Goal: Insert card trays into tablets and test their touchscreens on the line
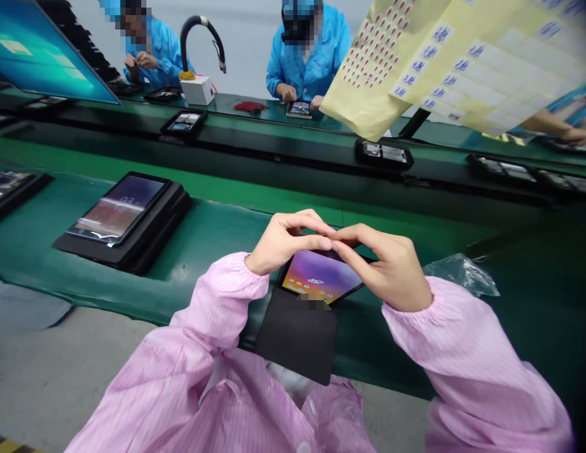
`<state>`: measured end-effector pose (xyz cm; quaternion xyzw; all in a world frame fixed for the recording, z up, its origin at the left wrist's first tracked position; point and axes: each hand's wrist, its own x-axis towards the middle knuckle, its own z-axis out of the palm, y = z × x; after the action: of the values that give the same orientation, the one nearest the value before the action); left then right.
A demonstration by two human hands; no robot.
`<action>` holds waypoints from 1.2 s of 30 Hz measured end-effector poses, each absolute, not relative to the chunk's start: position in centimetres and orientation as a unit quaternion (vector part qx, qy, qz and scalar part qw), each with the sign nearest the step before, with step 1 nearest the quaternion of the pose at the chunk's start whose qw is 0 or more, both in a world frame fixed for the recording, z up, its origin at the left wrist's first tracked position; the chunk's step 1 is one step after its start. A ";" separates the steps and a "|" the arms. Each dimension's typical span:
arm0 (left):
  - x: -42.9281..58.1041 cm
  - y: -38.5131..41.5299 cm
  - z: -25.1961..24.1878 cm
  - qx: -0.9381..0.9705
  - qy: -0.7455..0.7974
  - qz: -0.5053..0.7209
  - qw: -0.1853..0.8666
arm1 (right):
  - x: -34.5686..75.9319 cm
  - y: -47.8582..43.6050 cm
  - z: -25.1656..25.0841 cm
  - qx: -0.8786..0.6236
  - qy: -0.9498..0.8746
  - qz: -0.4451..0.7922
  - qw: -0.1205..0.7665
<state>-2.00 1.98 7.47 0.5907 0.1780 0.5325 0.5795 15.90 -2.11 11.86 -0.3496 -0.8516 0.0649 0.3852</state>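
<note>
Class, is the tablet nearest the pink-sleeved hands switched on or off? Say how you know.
On: the tablet is lit purple to orange, with small icons showing near its lower edge.

Tablet [321, 270]'s lit up, purple-to-orange home screen with little icons, sitting askew and face up just below where left hand [287, 242] and right hand [391, 261] meet, with a flat black slab [297, 340] poking out on the wearer's side of the grip.

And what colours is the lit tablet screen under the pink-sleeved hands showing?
The tablet screen grades from purple to orange and yellow, seen in the head view.
</note>
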 end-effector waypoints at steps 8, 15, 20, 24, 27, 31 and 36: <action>-2.0 3.0 7.9 0.614 0.152 0.488 0.602 | 16.0 -2.2 11.6 -0.340 -0.849 0.065 0.400; -1.4 2.2 6.9 0.555 0.181 0.551 0.596 | 15.6 -2.3 11.7 -0.362 -0.842 0.068 0.394; -1.3 2.2 6.9 0.553 0.193 0.551 0.595 | 15.5 -2.5 11.6 -0.389 -0.831 0.069 0.392; -1.2 2.3 7.1 0.556 0.195 0.547 0.595 | 15.2 -2.6 11.6 -0.397 -0.813 0.092 0.416; -1.3 2.3 7.4 0.558 0.197 0.548 0.592 | 15.1 -2.8 11.7 -0.417 -0.780 0.124 0.450; -1.6 2.2 6.7 0.570 0.193 0.527 0.600 | 16.4 -3.0 11.0 -0.453 -0.662 0.201 0.562; -1.8 3.0 2.0 0.500 0.232 0.446 0.705 | 18.9 -3.3 5.6 -0.455 -0.440 0.439 0.638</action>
<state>-1.77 3.00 2.02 0.4998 0.2317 0.4464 0.7051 18.85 -3.34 5.62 -0.4552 -0.4402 0.4386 0.6377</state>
